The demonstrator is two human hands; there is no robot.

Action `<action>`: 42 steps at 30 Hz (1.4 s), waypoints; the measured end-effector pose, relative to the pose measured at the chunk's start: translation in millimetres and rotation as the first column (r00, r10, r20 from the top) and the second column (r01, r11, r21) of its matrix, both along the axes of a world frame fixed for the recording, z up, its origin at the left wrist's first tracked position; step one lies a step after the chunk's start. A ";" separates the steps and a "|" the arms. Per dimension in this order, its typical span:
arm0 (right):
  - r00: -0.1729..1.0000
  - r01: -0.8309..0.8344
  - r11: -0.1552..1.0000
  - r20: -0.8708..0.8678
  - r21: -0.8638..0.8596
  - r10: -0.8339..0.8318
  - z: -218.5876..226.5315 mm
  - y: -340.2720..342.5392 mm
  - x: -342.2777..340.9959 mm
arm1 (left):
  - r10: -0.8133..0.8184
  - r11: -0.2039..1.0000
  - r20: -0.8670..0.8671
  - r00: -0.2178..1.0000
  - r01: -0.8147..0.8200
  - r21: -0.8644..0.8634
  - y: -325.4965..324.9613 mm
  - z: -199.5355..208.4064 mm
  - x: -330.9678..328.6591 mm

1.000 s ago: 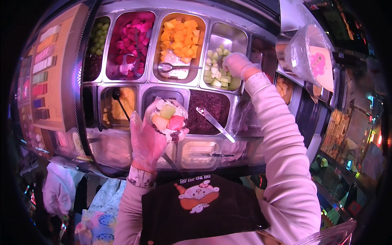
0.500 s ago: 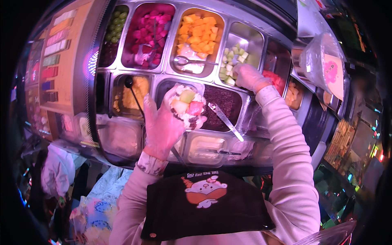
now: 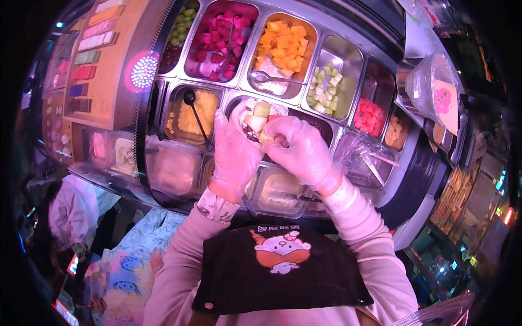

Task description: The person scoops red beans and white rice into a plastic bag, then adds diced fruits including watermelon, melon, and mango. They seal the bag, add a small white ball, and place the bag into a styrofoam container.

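Note:
In my left hand [image 3: 235, 157], gloved in clear plastic, is a small dessert cup [image 3: 251, 120] topped with white cream, dark grains and fruit pieces. My right hand [image 3: 304, 155], gloved too, has its fingers pinched at the cup's right edge on a pale green fruit cube [image 3: 266, 136]. Those fingers partly cover the cup's contents. Beyond the hands stand metal pans of pale green fruit cubes [image 3: 326, 87], yellow mango cubes [image 3: 283, 48] with a spoon, and magenta dragon fruit cubes [image 3: 222, 39]. Dark purple grains [image 3: 322, 126] lie partly hidden behind my right hand.
Red fruit cubes [image 3: 370, 115] fill part of a pan at the right. A black spoon [image 3: 197, 117] rests across a pan of yellow fruit. Lidded tubs [image 3: 173, 169] line the near edge. A clear plastic bag [image 3: 429, 81] stands at the far right; a wooden cabinet [image 3: 117, 76] stands left.
My right hand has come from the pale green cubes' pan to the cup, bringing a cube. My left hand still holds the cup. The view has shifted, so the pans appear farther right.

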State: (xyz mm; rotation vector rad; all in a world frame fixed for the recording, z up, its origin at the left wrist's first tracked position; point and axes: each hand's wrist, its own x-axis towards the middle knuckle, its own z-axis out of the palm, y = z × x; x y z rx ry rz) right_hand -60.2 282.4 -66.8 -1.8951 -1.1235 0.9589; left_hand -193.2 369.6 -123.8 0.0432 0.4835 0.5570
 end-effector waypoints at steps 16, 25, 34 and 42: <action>0.640 -0.269 0.945 0.700 -0.184 0.318 -7.1 17.8 -50.5 | 0.054 0.966 -0.235 0.970 0.009 0.259 -0.1 -12.0 -32.5; 0.596 -0.045 0.868 0.684 -0.494 0.420 -128.6 85.4 91.9 | -0.001 0.970 -0.180 0.984 0.045 0.239 32.6 -11.5 -45.2; 0.856 0.120 0.690 -0.279 -0.713 -0.436 -87.1 86.2 97.1 | -0.002 0.998 -0.071 0.998 0.006 0.061 44.8 -25.2 -46.6; 0.934 0.318 0.723 0.071 -0.614 -0.351 -144.0 78.2 95.0 | -0.049 0.997 -0.032 0.998 0.051 0.052 41.0 -13.5 -48.7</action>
